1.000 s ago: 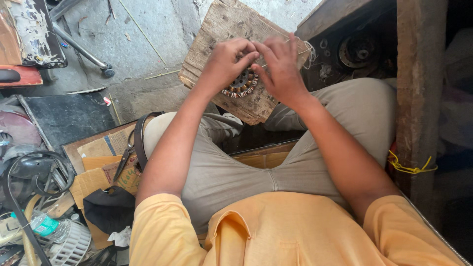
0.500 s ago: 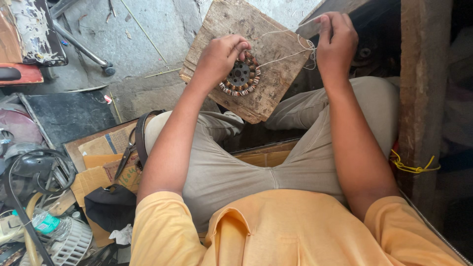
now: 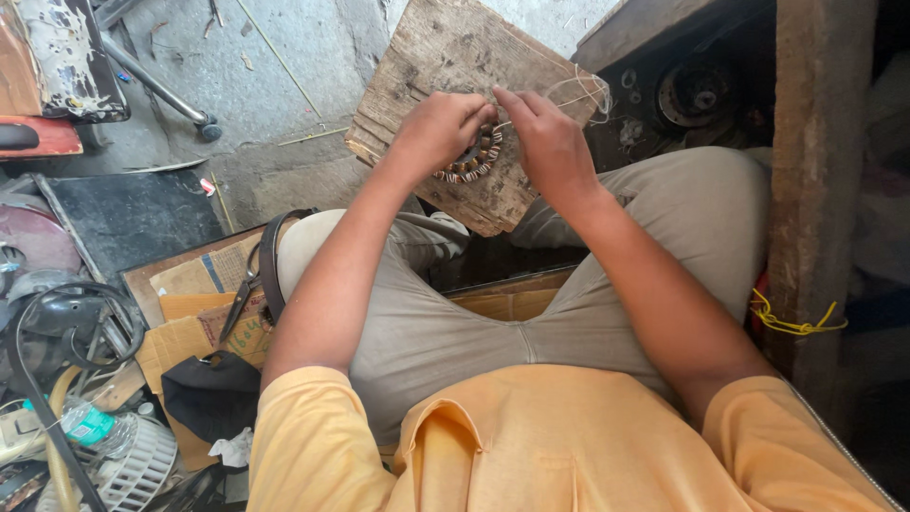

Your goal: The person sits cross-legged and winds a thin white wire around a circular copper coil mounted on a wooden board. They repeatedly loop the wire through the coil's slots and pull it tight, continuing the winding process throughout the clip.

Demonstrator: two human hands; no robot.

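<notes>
- 2 hands meet over a round wound coil ring (image 3: 471,159) lying on a worn wooden board (image 3: 445,57).
- left hand (image 3: 438,131) closed on the ring's edge.
- right hand (image 3: 550,144) pinches thin wire (image 3: 578,87).

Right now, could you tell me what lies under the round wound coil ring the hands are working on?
The coil ring rests on a worn wooden board. The left hand and right hand cover much of it.
</notes>
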